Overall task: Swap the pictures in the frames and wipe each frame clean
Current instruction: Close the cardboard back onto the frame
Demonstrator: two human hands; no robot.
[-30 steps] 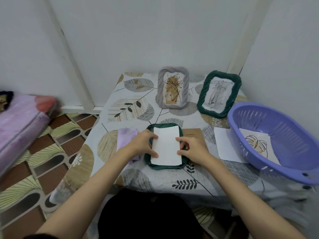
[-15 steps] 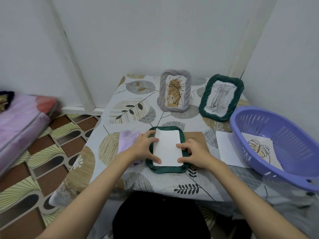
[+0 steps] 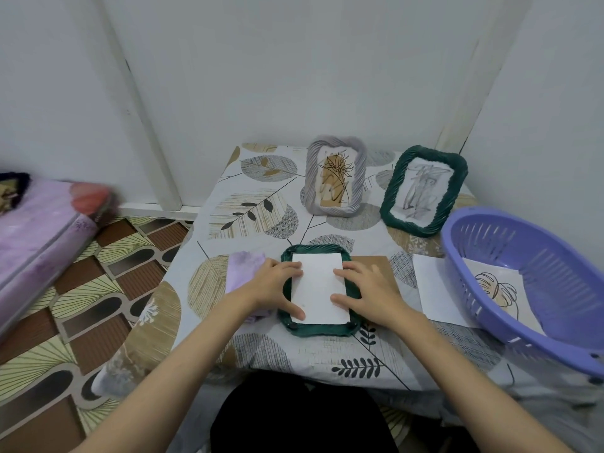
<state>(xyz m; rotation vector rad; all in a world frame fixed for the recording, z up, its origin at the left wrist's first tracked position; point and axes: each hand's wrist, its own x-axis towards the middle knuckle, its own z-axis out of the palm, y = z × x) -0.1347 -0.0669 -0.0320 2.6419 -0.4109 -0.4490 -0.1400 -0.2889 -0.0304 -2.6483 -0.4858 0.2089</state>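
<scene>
Now left hand (image 3: 273, 282) & right hand (image 3: 366, 289), fingers flat, press paper (image 3: 318, 289) into green frame (image 3: 318, 330).

From my seat at the feed I see plain white walls (image 3: 294, 60) meeting in a corner at the right, with a white upright post (image 3: 143, 125) slanting down the left wall to a white skirting (image 3: 157, 212). The floor (image 3: 65, 322) is tiled in brown, cream and black leaf shapes. A low mattress (image 3: 36, 237) in pink-purple fabric lies at the left edge. The table (image 3: 248, 204) stands pushed into the corner, under a cloth printed with grey and tan leaves. The light is soft and even.
</scene>
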